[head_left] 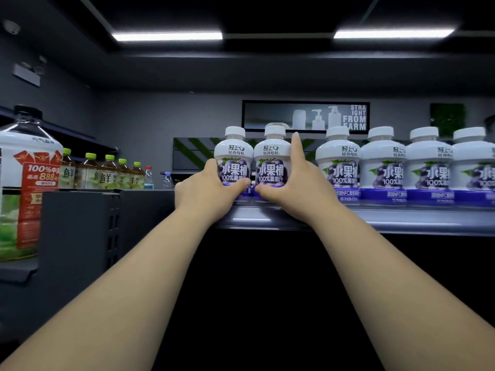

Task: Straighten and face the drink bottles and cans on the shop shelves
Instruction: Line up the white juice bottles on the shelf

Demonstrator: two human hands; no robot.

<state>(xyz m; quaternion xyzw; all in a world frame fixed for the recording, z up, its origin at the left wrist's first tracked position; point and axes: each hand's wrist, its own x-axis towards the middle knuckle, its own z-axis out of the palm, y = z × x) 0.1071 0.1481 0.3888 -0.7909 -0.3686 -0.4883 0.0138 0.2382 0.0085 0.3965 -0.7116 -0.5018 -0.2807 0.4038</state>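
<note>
On the shelf point(401, 218), my left hand point(209, 194) grasps the first juice bottle point(233, 156); my right hand point(300, 188) grasps the second juice bottle point(272, 156), both upright and touching.

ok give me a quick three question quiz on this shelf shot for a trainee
1. True or false: the left hand grips the leftmost grape juice bottle while the right hand grips the second bottle.
2. Where is the widest gap in the front row? A: between the leftmost and second bottles. B: just right of the second bottle. C: between the two rightmost bottles.
3. Fill in: the tea bottles on the far left shelf have ___ caps.
Key: 1 true; 2 B; 3 green.
</note>
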